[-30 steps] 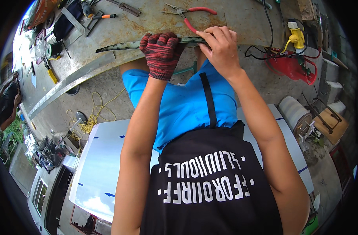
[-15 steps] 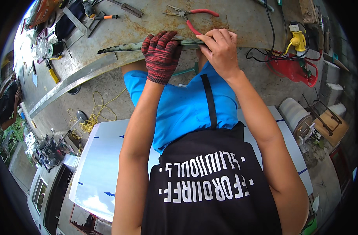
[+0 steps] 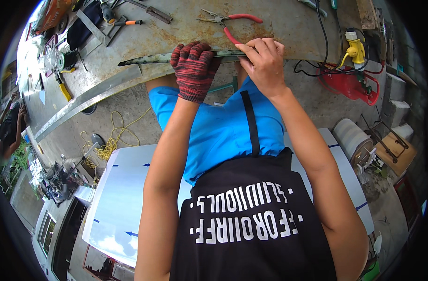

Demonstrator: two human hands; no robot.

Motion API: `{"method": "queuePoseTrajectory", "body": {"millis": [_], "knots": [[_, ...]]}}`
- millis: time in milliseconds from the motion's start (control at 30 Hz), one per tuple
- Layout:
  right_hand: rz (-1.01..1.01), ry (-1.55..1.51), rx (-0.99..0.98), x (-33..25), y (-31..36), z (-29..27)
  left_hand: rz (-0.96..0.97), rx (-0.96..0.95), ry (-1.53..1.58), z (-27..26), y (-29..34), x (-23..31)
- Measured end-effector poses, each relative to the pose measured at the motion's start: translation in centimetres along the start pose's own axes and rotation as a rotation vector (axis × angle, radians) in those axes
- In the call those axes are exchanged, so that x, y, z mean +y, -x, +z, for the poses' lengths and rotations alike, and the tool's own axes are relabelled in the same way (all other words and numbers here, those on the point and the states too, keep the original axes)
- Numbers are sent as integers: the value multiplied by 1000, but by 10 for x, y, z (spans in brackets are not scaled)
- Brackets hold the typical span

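**Grey metal bench with brown rust [image 3: 289, 25], with a long, thin, dark strip with pale green spots [image 3: 153, 58] at its edge**

The bench bends across the top, above a rough grey concrete floor [image 3: 132, 100]. Since a second ago, almost nothing has changed: the left hand in a red and black knitted glove [image 3: 193, 65] and the bare right hand [image 3: 265, 58] keep their hold on the strip. To me, that looks like slow, steady work.

At the far left is a person in dark clothes [image 3: 10, 124]. Next come a tool with a yellow handle [image 3: 64, 90], a round green spool [image 3: 67, 60] and a black and orange handle [image 3: 129, 22]. A flat, shiny silver metal band [image 3: 89, 96] runs along the near edge. A loose yellow cord [image 3: 110, 151] lies on the floor.

In the middle, the strip lies along the bench's near edge. The left fingers curl over it. The right thumb and fingers pinch it near its right end, which I can't see. Metal pliers with red handles [image 3: 242, 17] lie just beyond.

On the right are a yellow plug [image 3: 356, 49] and a red metal thing [image 3: 335, 85] lower down.
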State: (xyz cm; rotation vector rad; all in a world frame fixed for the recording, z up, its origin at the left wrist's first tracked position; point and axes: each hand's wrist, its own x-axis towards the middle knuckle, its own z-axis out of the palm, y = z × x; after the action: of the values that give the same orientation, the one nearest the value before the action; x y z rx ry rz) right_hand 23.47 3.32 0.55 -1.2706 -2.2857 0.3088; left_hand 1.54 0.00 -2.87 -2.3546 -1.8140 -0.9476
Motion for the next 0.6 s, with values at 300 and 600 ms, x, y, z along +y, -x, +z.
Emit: {"method": "queuePoseTrajectory", "body": {"millis": [300, 600], "knots": [[112, -66, 70, -3, 2, -29, -11, 13, -18, -1, -1, 3], [184, 5, 43, 5, 15, -53, -33, -20, -46, -3, -3, 6]]}}
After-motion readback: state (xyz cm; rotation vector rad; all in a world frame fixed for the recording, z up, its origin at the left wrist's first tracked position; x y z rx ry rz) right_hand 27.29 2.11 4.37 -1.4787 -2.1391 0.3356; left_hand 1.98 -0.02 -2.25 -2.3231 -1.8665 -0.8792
